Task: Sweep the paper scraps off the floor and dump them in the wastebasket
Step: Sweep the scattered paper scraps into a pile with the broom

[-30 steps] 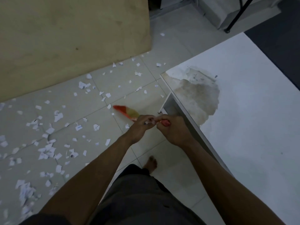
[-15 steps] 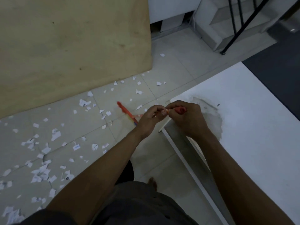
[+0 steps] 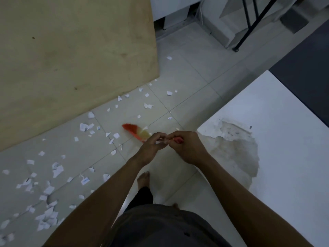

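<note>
Broom: a red-and-yellow bristled broom [image 3: 136, 131] slants down to the pale tiled floor [image 3: 192, 73]. Its bristle head lies just ahead of the hands, and the red top of its handle shows at the right knuckles.
Left hand: the left hand [image 3: 151, 147] has its fingers curled, with the tips bunched in a pinch on the handle where the two hands meet.
Right hand: the right hand [image 3: 187, 148] has its fingers wrapped round the red handle end and touches the left hand.
Paper scraps: torn white paper scraps [image 3: 57, 171] are strewn over the floor. They lie thickest at lower left and thinner along the board's edge.
Surroundings: a large tan wooden board [image 3: 71, 50] is at upper left. A white table [image 3: 284, 175] with a worn, stained patch is at right.
Person: a bare foot [image 3: 143, 179] stands on the tiles, below the hands in the picture.
</note>
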